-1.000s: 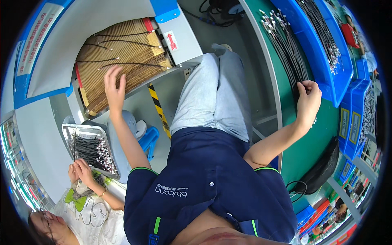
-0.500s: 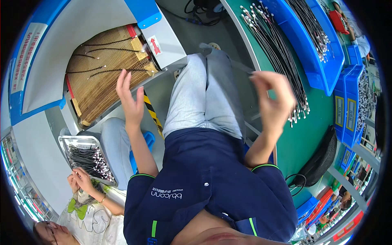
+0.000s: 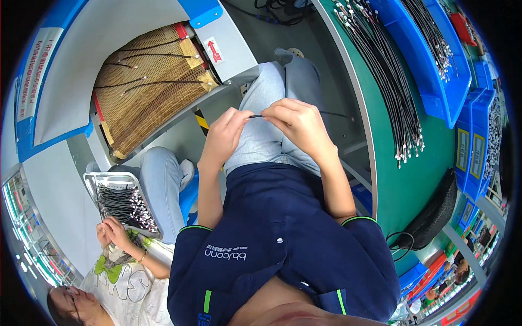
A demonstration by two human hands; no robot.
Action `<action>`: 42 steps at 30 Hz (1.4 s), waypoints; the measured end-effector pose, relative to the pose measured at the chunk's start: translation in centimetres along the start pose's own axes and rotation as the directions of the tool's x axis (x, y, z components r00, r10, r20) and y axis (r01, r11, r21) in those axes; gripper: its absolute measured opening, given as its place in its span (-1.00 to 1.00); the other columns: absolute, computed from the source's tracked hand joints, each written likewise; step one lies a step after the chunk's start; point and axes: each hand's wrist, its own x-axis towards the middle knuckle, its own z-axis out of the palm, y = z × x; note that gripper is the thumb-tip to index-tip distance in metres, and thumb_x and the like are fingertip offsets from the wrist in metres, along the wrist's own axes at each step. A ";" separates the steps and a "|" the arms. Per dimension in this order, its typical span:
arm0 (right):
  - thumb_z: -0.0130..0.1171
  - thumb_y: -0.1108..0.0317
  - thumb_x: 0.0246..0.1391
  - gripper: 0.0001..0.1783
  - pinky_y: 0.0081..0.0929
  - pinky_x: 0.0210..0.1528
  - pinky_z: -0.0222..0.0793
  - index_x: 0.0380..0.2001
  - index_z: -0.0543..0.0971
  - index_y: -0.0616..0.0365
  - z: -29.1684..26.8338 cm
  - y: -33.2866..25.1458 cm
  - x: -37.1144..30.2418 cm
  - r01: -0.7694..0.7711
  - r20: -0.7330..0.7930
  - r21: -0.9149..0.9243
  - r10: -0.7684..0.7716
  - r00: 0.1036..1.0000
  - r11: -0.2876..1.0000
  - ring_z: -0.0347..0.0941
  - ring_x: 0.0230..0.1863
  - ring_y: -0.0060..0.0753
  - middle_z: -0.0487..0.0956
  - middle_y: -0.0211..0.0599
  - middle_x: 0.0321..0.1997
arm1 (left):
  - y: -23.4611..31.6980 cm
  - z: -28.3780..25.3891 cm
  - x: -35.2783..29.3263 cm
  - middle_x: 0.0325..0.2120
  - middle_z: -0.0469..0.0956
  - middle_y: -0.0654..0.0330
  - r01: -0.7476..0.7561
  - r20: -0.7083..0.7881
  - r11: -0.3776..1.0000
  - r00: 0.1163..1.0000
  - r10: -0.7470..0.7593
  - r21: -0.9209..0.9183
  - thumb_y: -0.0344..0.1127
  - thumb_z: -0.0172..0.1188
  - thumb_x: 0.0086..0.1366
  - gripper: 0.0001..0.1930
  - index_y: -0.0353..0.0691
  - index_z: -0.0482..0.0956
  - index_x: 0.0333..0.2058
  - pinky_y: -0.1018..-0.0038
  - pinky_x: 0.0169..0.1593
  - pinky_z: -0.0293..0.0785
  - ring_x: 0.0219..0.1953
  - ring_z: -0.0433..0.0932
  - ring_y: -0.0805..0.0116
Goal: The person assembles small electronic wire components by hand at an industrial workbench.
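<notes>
A thin black cable (image 3: 256, 116) spans the short gap between my hands, above my lap. Its near end is pinched in the fingers of my left hand (image 3: 224, 136). Thumb and fingers of my right hand (image 3: 298, 126) are closed on it a little further along, and a dark length trails out to the right behind that hand. The cable's tips are hidden or too small to make out. To the right, a bundle of black cables (image 3: 380, 81) with small white connectors lies on the green tabletop (image 3: 405, 195).
At the left, several black cables lie on the brown mesh belt (image 3: 147, 108) of a blue-and-white machine (image 3: 231, 54). A seated person (image 3: 122, 239) beside me has a metal tray (image 3: 157, 231) of short cables. Blue bins (image 3: 443, 106) line the right, near a black pouch (image 3: 432, 214).
Both hands, apart before, have come together over my lap. My left hand has gone from open to pinching the cable. The right has moved left from near the table edge.
</notes>
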 end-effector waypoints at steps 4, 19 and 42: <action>0.27 0.45 -0.16 -0.89 -0.48 -0.45 0.41 -0.46 0.59 0.10 0.0 0.2 -0.2 -0.044 0.036 0.037 0.042 0.998 0.998 0.48 -0.50 -0.35 0.54 -0.37 -0.47 | -0.2 -0.1 0.1 -0.46 0.48 0.13 -0.044 -0.103 0.999 0.994 0.046 0.028 -0.43 0.17 0.13 -0.87 -0.25 0.51 -0.30 0.37 -0.36 0.42 -0.41 0.50 0.19; 0.27 0.51 -0.22 -0.80 -0.48 -0.38 0.42 -0.40 0.59 0.17 1.2 1.4 -0.3 0.133 0.001 0.161 -0.135 0.991 0.978 0.50 -0.40 -0.34 0.55 -0.34 -0.41 | 0.4 0.4 0.1 -0.56 0.51 0.15 0.127 0.010 0.953 0.992 -0.129 -0.276 -0.43 0.16 0.18 -0.89 -0.34 0.55 -0.34 0.53 -0.42 0.44 -0.52 0.53 0.39; 0.26 0.47 -0.10 -0.90 -0.54 -0.45 0.35 -0.43 0.62 0.19 0.9 1.7 -0.3 -0.137 0.179 0.354 0.077 0.981 0.925 0.48 -0.46 -0.43 0.57 -0.32 -0.46 | -0.5 0.5 0.8 -0.49 0.54 0.20 -0.333 -0.156 0.933 0.923 0.351 0.134 -0.46 0.30 -0.05 -0.80 -0.27 0.56 -0.37 0.45 -0.41 0.47 -0.46 0.54 0.26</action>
